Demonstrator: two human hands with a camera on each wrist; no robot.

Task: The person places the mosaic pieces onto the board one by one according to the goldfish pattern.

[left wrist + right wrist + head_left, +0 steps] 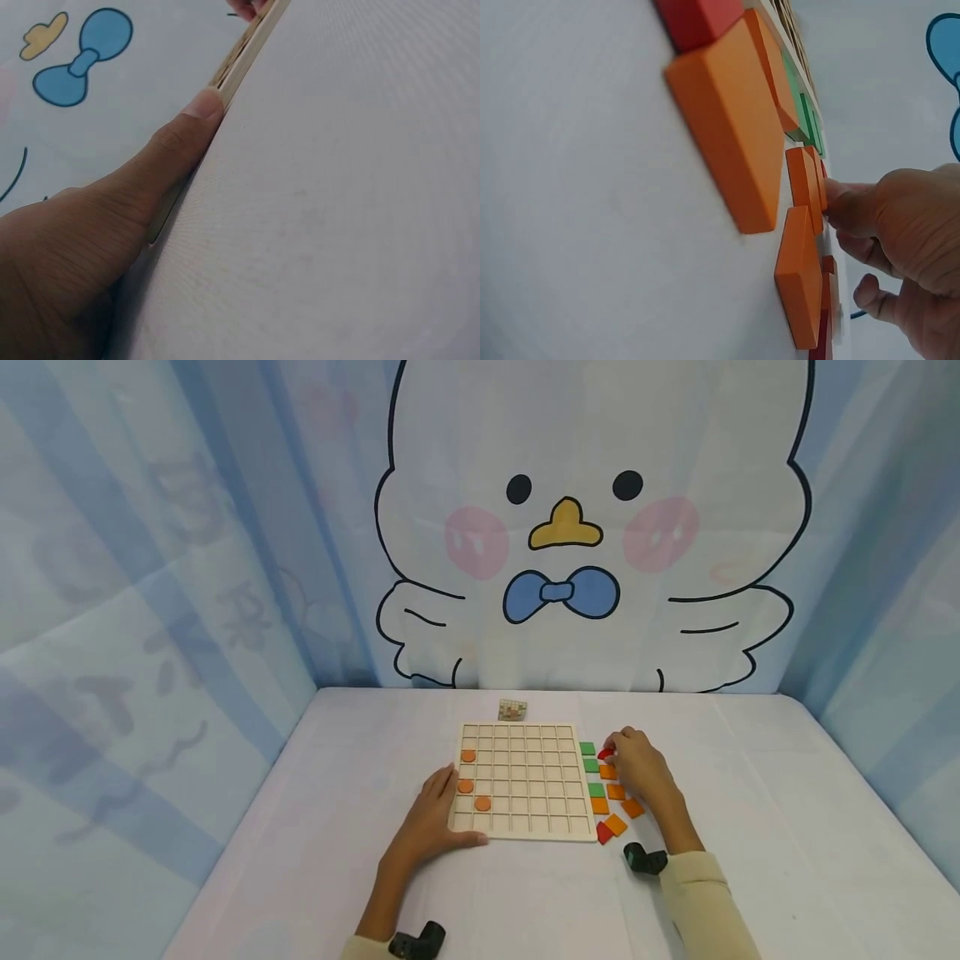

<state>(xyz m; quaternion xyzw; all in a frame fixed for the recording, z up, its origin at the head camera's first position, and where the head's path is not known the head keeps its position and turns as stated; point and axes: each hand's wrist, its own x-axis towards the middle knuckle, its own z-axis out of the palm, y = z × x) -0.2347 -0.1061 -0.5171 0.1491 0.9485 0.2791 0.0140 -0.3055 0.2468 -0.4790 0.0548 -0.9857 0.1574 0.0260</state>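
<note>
A pale wooden grid board [525,839] lies flat on the table, with three round orange discs [483,803] in its left-hand squares. My left hand [429,820] rests at the board's near left corner, its fingers along the left side. The left thumb [169,154] lies straight against the near edge in the left wrist view. To the right of the board my right hand [639,766] pinches a small red piece [604,754] between thumb and fingertips. In the right wrist view the right hand [907,225] mostly hides that piece, beyond several orange blocks [731,124].
Green squares [588,748] line the board's right edge. Several orange squares [616,825] and another red piece [603,832] lie scattered nearby. A small patterned item [513,710] lies behind the board. A curtain with a cartoon bird [570,652] hangs behind the table.
</note>
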